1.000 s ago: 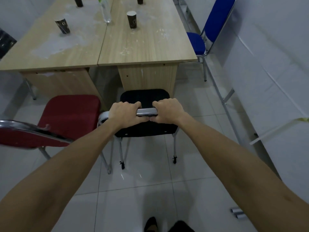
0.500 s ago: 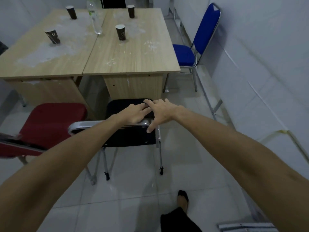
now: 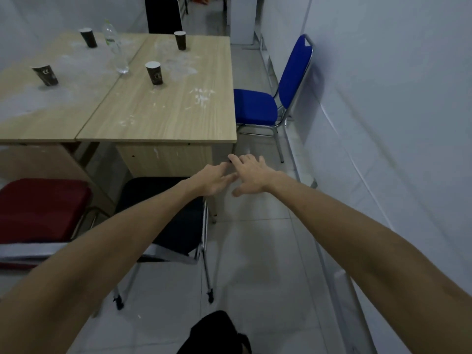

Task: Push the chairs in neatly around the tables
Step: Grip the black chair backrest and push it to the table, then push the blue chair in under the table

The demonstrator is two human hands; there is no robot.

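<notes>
Two light wooden tables point(image 3: 163, 118) stand side by side. A black chair point(image 3: 176, 226) sits at the near end of the right table, its seat front close to the table's panel. My left hand point(image 3: 213, 181) and my right hand point(image 3: 251, 175) hover open past the black chair, over the floor by the table's corner, touching nothing. To the left, at the other table, is a red chair point(image 3: 43, 208). A blue chair point(image 3: 258, 106) faces the right table's long side, its seat edge at the tabletop and its back near the wall.
Several dark paper cups point(image 3: 154, 72) and a clear plastic bottle point(image 3: 115, 47) stand on the tables. Another black chair point(image 3: 163, 14) is at the tables' far end. A white wall point(image 3: 383, 123) runs along the right, leaving a narrow tiled aisle point(image 3: 255, 251).
Both hands let go of the black chair's chrome back rail and moved forward and right, fingers spread. The view swung right and stepped forward, so the blue chair is nearer.
</notes>
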